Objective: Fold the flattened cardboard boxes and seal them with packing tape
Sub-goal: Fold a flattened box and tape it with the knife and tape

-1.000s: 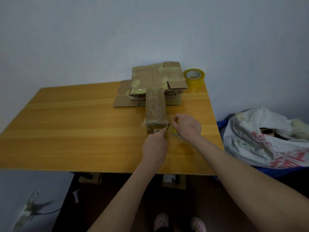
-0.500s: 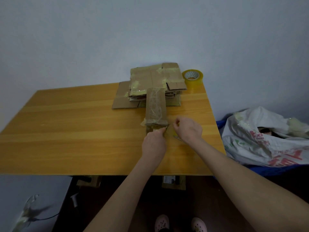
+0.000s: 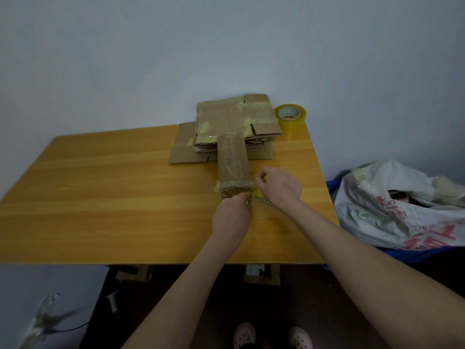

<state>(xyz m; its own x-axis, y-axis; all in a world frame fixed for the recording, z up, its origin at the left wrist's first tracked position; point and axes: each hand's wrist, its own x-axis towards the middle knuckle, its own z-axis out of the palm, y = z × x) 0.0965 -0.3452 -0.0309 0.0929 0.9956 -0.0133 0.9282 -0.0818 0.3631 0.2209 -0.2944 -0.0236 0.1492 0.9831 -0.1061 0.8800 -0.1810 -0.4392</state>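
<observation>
Cardboard box (image 3: 232, 159) lies on the wooden table (image 3: 100, 197), far end touching the flattened stack (image 3: 234, 117). Right hand (image 3: 280, 186) pinches a yellowish tape strip (image 3: 258, 192) at its near right corner; left hand (image 3: 230, 217), fingers curled at the near end, seems to pinch it too.

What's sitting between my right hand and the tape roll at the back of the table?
Nothing visible. Only bare table lies between the right hand and the tape roll; the flattened box stack sits just left of that line.

right hand (image 3: 279, 187) edged toward box (image 3: 232, 162), left hand (image 3: 231, 220) closer, tape strip (image 3: 259, 194) between shortened
</observation>
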